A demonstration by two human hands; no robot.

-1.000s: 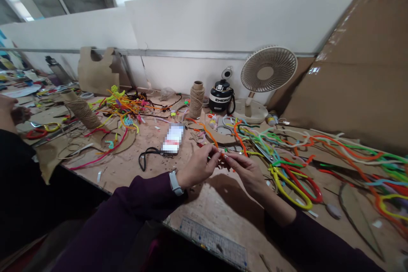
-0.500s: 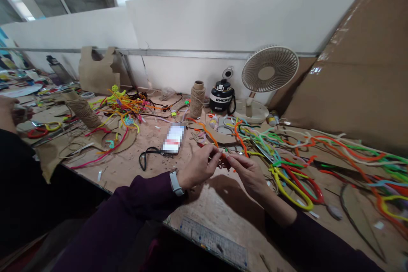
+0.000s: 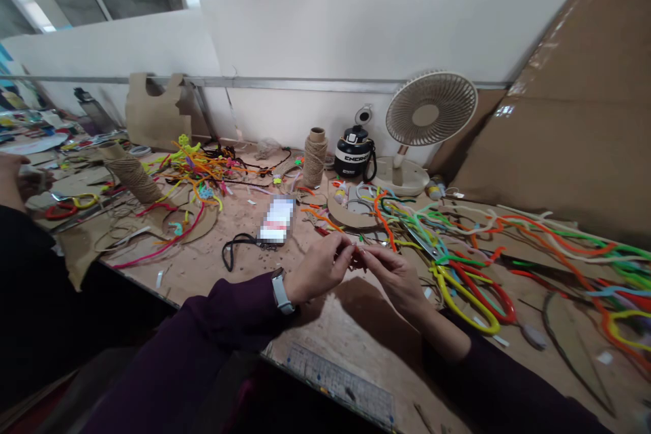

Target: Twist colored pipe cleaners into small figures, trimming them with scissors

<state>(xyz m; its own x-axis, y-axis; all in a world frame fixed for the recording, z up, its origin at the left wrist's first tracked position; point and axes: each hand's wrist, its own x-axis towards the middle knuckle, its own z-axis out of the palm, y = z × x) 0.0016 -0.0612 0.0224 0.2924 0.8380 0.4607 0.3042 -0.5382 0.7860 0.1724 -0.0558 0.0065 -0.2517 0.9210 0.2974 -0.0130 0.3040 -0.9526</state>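
My left hand (image 3: 321, 267) and my right hand (image 3: 398, 279) meet over the table, fingertips pinched together around a small orange-red piece (image 3: 358, 256). Fingers cover most of that piece, so its shape cannot be made out. A watch with a pale strap (image 3: 281, 291) is on my left wrist. Just beyond my hands lies a curved cardboard piece (image 3: 350, 217). Scissors with yellow and red handles (image 3: 470, 298) lie right of my right hand. Left of my left hand is a phone (image 3: 276, 220) with a black strap (image 3: 228, 251).
Twine spools (image 3: 315, 159) (image 3: 133, 176), a black bottle (image 3: 352, 152) and a fan (image 3: 430, 112) stand farther back. Coloured pipe cleaners (image 3: 559, 237) spread over the right side. A clear ruler (image 3: 340, 383) lies at the front edge. Another person's hand (image 3: 15, 180) is at far left.
Less of the orange piece shows between my fingers. A star-shaped twine piece beyond my left hand no longer shows there. My hands have barely shifted.
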